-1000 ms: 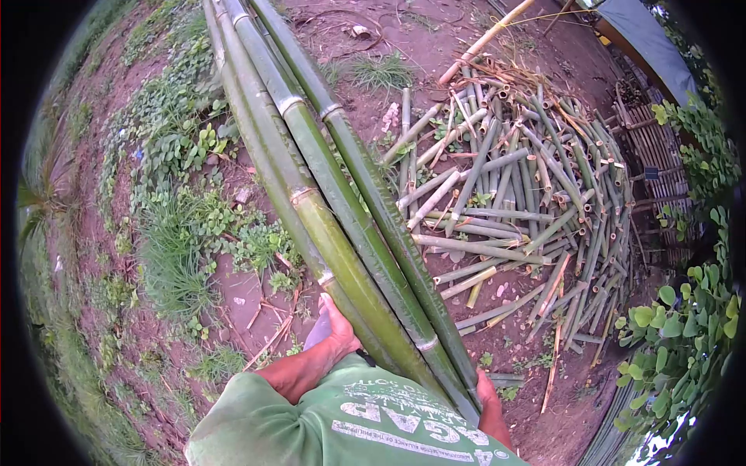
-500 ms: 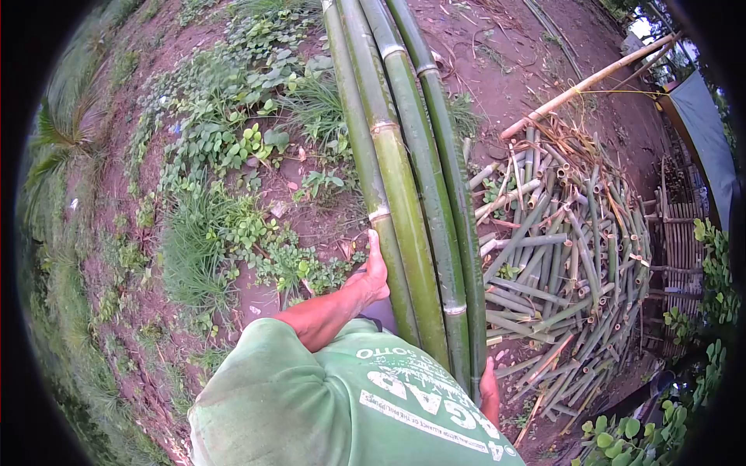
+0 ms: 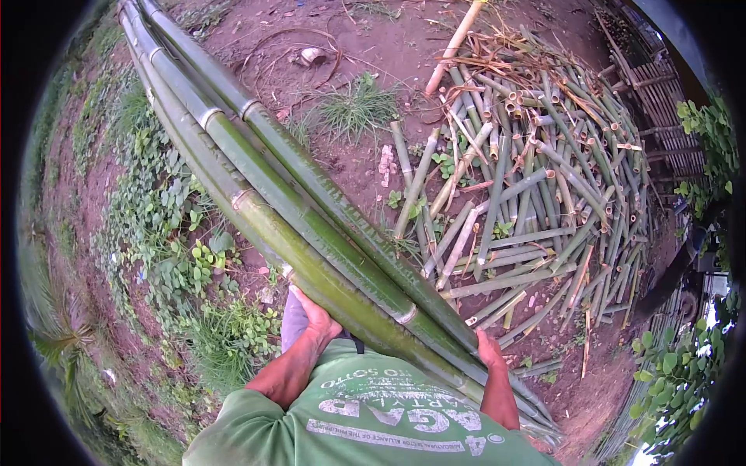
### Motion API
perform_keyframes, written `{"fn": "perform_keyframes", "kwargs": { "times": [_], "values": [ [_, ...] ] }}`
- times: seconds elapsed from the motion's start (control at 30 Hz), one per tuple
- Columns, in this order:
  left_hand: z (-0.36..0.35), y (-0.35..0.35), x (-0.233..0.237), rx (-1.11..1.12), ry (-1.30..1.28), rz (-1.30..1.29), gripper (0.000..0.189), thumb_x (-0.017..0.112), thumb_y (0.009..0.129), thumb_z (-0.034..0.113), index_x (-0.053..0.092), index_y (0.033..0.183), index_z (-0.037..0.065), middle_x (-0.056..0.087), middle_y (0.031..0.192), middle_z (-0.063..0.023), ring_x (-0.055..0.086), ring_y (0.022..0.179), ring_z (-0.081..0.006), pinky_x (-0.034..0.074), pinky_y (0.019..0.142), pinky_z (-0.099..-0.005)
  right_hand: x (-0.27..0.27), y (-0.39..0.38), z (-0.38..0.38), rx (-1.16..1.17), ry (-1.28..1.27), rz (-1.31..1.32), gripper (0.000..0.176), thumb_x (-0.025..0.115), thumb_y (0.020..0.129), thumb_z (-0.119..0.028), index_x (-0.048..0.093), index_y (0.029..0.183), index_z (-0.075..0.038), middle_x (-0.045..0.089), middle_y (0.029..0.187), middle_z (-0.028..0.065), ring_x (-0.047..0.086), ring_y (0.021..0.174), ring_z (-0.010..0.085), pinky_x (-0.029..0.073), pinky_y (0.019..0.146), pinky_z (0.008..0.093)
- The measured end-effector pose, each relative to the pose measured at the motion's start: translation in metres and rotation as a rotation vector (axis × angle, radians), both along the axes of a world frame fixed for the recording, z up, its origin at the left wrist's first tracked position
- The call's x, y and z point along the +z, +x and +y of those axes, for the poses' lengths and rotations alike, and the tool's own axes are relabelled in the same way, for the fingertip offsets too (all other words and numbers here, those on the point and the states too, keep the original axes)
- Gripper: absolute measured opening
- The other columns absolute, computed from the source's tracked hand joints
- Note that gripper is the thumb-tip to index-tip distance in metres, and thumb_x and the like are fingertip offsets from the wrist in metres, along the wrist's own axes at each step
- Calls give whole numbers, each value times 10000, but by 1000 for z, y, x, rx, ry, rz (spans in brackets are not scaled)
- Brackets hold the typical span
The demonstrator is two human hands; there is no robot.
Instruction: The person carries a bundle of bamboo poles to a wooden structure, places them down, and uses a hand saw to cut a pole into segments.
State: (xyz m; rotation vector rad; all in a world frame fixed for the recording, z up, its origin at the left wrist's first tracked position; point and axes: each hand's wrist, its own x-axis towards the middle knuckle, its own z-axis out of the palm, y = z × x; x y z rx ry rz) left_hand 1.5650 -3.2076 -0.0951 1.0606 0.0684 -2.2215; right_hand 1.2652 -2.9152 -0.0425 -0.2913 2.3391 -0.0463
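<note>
Several long green bamboo poles (image 3: 299, 213) lie side by side as a bundle, held slanting across the front of my body. They run from the upper left down to the lower right. My left hand (image 3: 316, 317) grips the near side of the bundle, its thumb along the nearest pole and its other fingers hidden underneath. Toward the lower right end, my right hand (image 3: 488, 349) holds the far side, with its fingers partly out of sight. The poles rest close against my green shirt (image 3: 388, 415).
A big heap of cut bamboo pieces (image 3: 536, 210) lies on the ground at right, with a thick pale pole (image 3: 454, 46) behind it. Low leafy plants (image 3: 167, 225) and grass tufts (image 3: 353, 105) grow on the bare soil. A slatted bamboo fence (image 3: 660, 116) stands at far right.
The bundle has swung from nearly straight ahead to a slant, its far end now toward the upper left. Both hands keep their hold. My view has shifted, showing more ground beyond the poles.
</note>
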Motion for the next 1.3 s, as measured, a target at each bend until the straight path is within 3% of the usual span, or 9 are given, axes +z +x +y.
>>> {"fn": "perform_keyframes", "kwargs": {
  "times": [0.2, 0.4, 0.67, 0.8, 0.87, 0.93, 1.0, 1.03, 1.3],
  "values": [
    [-96, 15, 24, -1, -31, 30, 1093, 185, 680, 934, 275, 1476, 190, 285, 1514, -85, 275, 1366, -328, 214, 1129, -502, 15, 23, -76, -62, -33, 41, 822, 283, 891, -641, 609, 1133, 74, 559, 1173, 324, 497, 1190, 418, 343, 1017, 457],
    [-216, 23, 86, -24, -122, 114, 1079, 177, 692, 927, 277, 1474, 191, 296, 1509, -82, 290, 1358, -329, 231, 1125, -494, 107, 57, -199, -70, -37, 115, 824, 259, 902, -643, 612, 1139, 62, 551, 1186, 326, 483, 1198, 422, 333, 1036, 460],
    [-342, 9, 123, -92, -205, 195, 1110, 229, 666, 942, 269, 1472, 180, 292, 1494, -112, 301, 1335, -335, 256, 1101, -533, 178, 84, -282, -94, -119, 248, 803, 294, 910, -616, 620, 865, 117, 600, 852, 320, 580, 870, 413, 421, 838, 467],
    [-385, -14, 142, -139, -232, 237, 1117, 238, 660, 947, 250, 1473, 180, 299, 1473, -104, 294, 1330, -339, 237, 1101, -539, 188, 67, -308, -79, -131, 241, 769, 386, 876, -643, 667, 846, 72, 646, 886, 270, 594, 867, 374, 438, 832, 453],
    [-408, -31, 102, -210, -239, 358, 1090, 246, 678, 934, 267, 1466, 181, 321, 1459, -82, 306, 1325, -324, 244, 1101, -528, 189, 53, -322, -80, -199, 234, 751, 427, 862, -650, 676, 859, 59, 660, 898, 240, 591, 840, 333, 445, 808, 440],
    [-432, -44, 61, -301, -212, 351, 1073, 245, 686, 929, 275, 1462, 188, 330, 1452, -73, 312, 1323, -317, 244, 1103, -525, 116, -8, -308, -240, -270, -94, 733, 474, 850, -654, 666, 1056, 22, 646, 1101, 199, 581, 1016, 274, 415, 915, 395],
    [-455, -69, 91, -194, -189, 309, 1064, 238, 695, 923, 263, 1468, 192, 315, 1467, -70, 302, 1332, -314, 245, 1105, -519, 54, -46, -324, -335, -319, -213, 741, 475, 859, -645, 627, 1175, 7, 610, 1215, 182, 549, 1125, 252, 378, 992, 361],
    [-474, -87, 101, -142, -172, 289, 1060, 235, 699, 921, 257, 1471, 195, 307, 1474, -69, 297, 1336, -312, 246, 1106, -515, 66, -50, -349, -331, -342, -260, 734, 448, 884, -624, 565, 1273, -12, 557, 1307, 157, 485, 1229, 233, 295, 1078, 325],
    [-592, -197, 127, -153, -136, 34, 1091, 237, 692, 926, 281, 1460, 152, 336, 1456, -111, 330, 1313, -332, 263, 1098, -513, 67, -158, -469, -506, -234, -380, 749, 372, 912, -605, 509, 1314, 13, 479, 1385, 173, 420, 1304, 254, 256, 1103, 336]
  ]
}}
